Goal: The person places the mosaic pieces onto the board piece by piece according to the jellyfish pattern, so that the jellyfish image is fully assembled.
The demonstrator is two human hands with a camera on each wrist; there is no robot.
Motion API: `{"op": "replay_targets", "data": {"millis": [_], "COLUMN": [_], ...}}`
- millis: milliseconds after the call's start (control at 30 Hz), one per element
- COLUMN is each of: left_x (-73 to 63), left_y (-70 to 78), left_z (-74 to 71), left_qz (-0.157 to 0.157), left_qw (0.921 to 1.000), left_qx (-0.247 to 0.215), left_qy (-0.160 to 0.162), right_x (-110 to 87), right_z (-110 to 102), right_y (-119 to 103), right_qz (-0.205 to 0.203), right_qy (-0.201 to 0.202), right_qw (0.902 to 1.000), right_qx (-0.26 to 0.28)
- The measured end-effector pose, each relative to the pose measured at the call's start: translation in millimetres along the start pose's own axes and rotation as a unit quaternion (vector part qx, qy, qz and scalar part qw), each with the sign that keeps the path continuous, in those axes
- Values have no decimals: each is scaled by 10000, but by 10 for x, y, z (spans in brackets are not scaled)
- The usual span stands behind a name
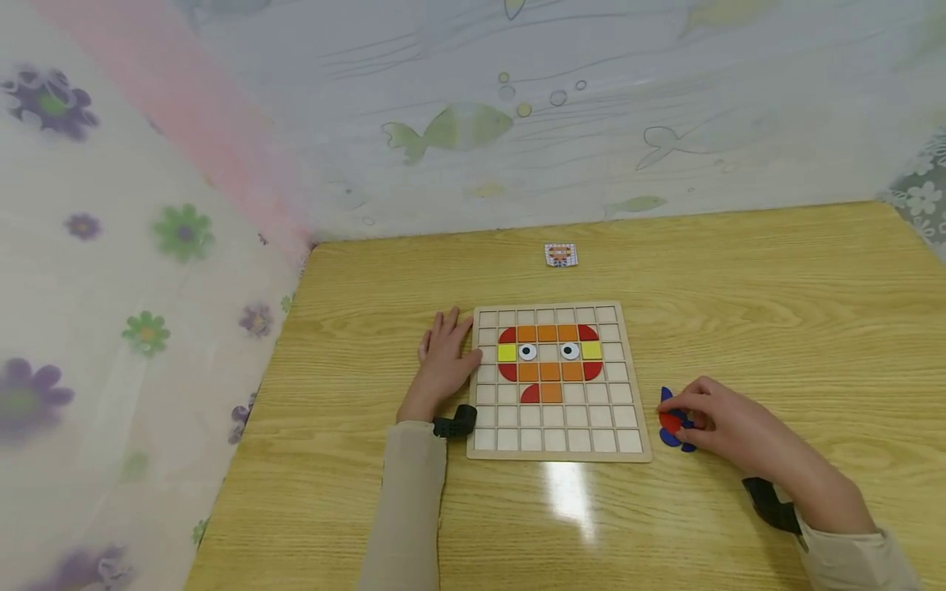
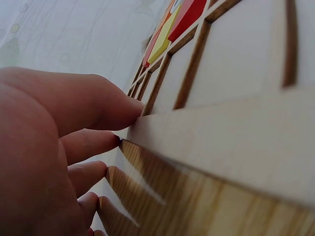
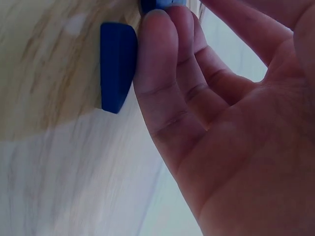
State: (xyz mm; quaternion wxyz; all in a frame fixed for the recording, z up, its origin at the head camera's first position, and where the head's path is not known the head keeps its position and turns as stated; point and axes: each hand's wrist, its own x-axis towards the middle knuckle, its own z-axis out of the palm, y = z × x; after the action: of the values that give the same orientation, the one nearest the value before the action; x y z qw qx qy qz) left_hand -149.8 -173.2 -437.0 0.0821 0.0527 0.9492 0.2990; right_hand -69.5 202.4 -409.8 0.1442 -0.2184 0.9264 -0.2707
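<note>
A wooden grid board (image 1: 484, 455) lies on the table, bearing red, orange and yellow tiles and two eye discs. My left hand (image 1: 443, 361) rests at its left edge, fingers spread. In the left wrist view the thumb (image 2: 118, 108) touches the frame of the board (image 2: 221, 132). Right of the board, my right hand (image 1: 727, 419) pinches a red rounded tile (image 1: 670, 423) between thumb and index finger. Several blue tiles (image 1: 668, 437) lie beneath it. One blue tile (image 3: 117, 69) shows beside the fingers in the right wrist view, where the red tile is hidden.
A small printed pattern card (image 1: 561, 255) lies behind the board near the wall. The wood-grain table (image 1: 776, 304) meets a wall with fish drawings at the back and a flower-patterned wall on the left.
</note>
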Motion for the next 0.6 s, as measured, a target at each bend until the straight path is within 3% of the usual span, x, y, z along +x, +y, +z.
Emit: {"op": "replay_targets", "data": {"millis": [467,600], "left_x": [-7,-8], "left_y": [8,11], "left_z": [-6,-7], "left_qz": [12,23], "left_qw": [10000,10000], "left_qx": [-26,-7], "left_qy": [-13,4], "right_x": [36,80], "right_z": [24,10], "right_y": [8,1], "right_qz": [-69,166], "right_qy": [285,203], "right_qw": [9995,9996], "right_qx": [-108,138]}}
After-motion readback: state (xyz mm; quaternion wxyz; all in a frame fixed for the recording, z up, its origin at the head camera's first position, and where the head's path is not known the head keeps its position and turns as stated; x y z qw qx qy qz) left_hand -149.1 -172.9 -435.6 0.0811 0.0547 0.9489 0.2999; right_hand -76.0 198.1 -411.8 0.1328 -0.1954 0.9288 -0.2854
